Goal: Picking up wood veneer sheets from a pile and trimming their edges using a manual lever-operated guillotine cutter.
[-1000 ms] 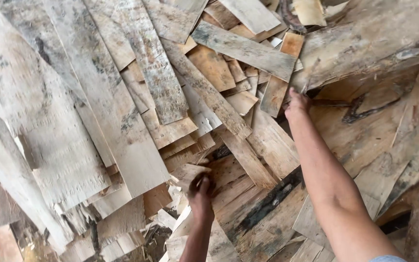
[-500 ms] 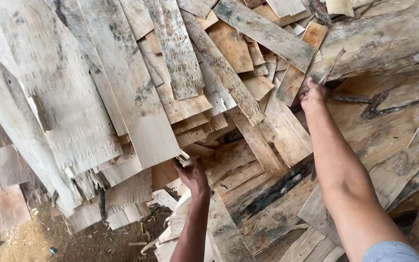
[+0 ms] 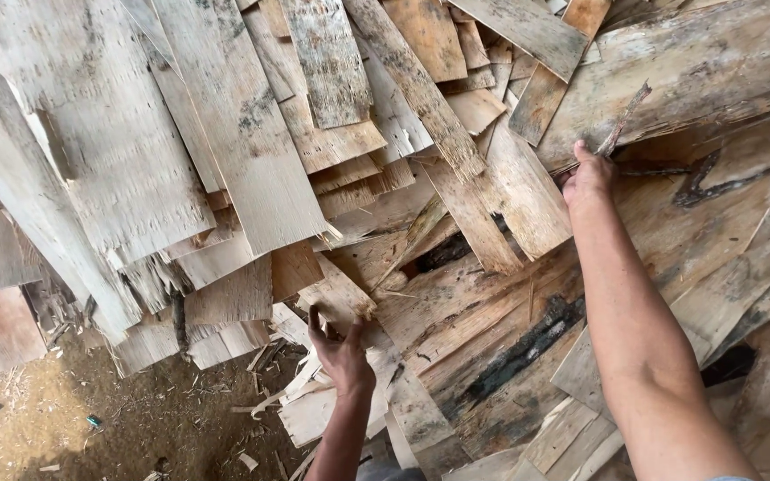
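two bare forearms, no gloves. left hand point(image 3: 342, 349): no ring, watch or band was visible; forearm uncovered down to the frame's lower edge. right hand point(image 3: 588, 179): likewise unadorned; forearm bare along its whole length, thicker toward the elbow. a small sliver of pale blue-grey sleeve point(image 3: 731, 477) showed at the bottom edge by the right upper arm.

The heap is all thin wood veneer sheets point(image 3: 225, 134), matt, rough and splintery, pale grey at nine o'clock, with a darker sheet point(image 3: 528, 347) at five o'clock streaked black, perhaps damp or mouldy, over dull earthen ground point(image 3: 135, 428) littered with chips.
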